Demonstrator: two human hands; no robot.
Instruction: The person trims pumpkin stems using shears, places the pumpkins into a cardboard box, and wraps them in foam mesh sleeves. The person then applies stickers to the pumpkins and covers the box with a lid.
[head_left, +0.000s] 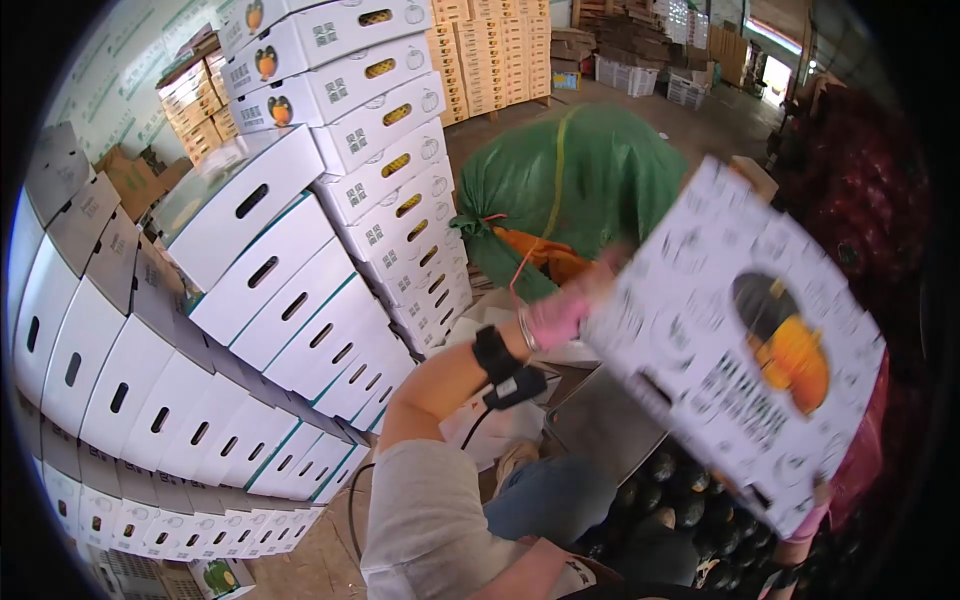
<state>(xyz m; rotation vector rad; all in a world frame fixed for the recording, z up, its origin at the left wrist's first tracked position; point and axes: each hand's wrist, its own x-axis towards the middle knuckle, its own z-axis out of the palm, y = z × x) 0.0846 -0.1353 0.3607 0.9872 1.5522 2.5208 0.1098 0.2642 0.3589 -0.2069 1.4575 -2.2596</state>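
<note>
A white cardboard box (690,320), printed with pumpkin drawings and a large orange-and-dark picture, hangs tilted in front of me. My left hand (565,312), in a pink glove, grips its left edge; the fingertips there are blurred. At the lower right corner, my right hand (812,518), also gloved in pink, holds the same box, most of its fingers hidden. A grey metal tray or surface (600,425) lies below the box. Dark round squashes (690,505) are heaped beneath it, beside my legs.
Tall stacks of white boxes (270,290) stand on the left. A full green sack (590,180) sits ahead. Red mesh sacks (860,190) are piled at the right. Stacked yellowish boxes (490,60) and white crates (628,76) stand at the back.
</note>
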